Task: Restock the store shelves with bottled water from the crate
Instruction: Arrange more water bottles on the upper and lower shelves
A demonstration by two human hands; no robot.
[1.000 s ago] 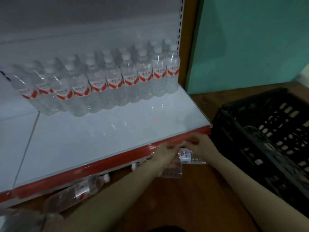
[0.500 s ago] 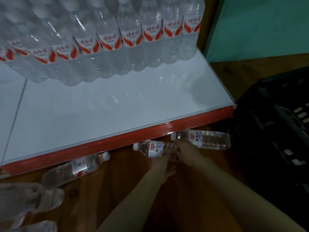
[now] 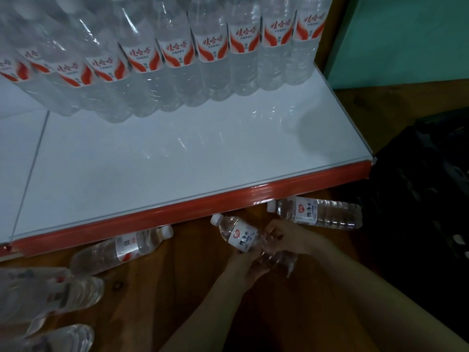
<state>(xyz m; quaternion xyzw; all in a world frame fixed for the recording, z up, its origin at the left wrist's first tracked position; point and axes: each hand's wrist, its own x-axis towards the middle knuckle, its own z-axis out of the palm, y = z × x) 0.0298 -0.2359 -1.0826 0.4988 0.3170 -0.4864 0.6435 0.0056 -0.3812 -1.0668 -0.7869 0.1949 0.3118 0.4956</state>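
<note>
I saw a clear water bottle point(image 3: 241, 235) with a white cap and white label lying tilted on the floor just in front of the shelf point(image 3: 177, 153), held at its lower half. Another bottle point(image 3: 317, 212) lay flat nearby, its cap under the shelf's red edge. The dark crate point(image 3: 418, 186) stood right of the shelf.

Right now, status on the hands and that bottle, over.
Both hands, left and right, closed on one water bottle above the floor. Shelf front bare, back row stocked. Second bottle lies just beyond, near the crate.
</note>
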